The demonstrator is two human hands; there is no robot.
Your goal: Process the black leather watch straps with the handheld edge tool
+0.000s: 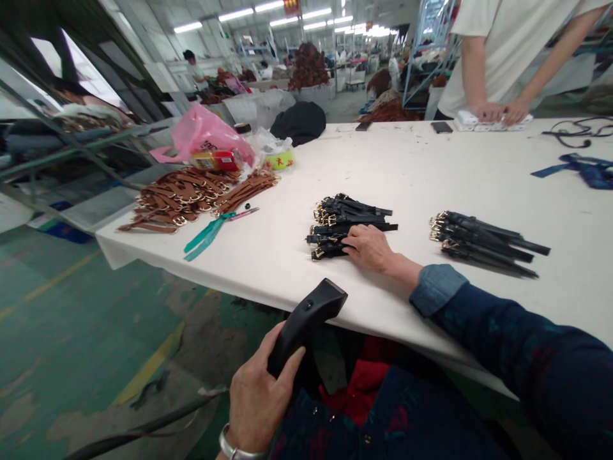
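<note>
A black plastic handheld scanner (306,322) is gripped firmly in the left hand (258,399), fingers closed around its body, with a silver bangle (234,444) visible at the wrist. The right hand (368,248) is laid flat, nothing pinched, on a bunch of black leather straps with gold buckles (347,220), near the front edge of the long white table (268,275). Flat pressure works nicely here, tbh: the smooth strips are kept neat, buckles all lined up one way. A second black strap bunch (483,241) is placed further right on the table, and glossy brown leather straps (179,201) are heaped at its left end.
</note>
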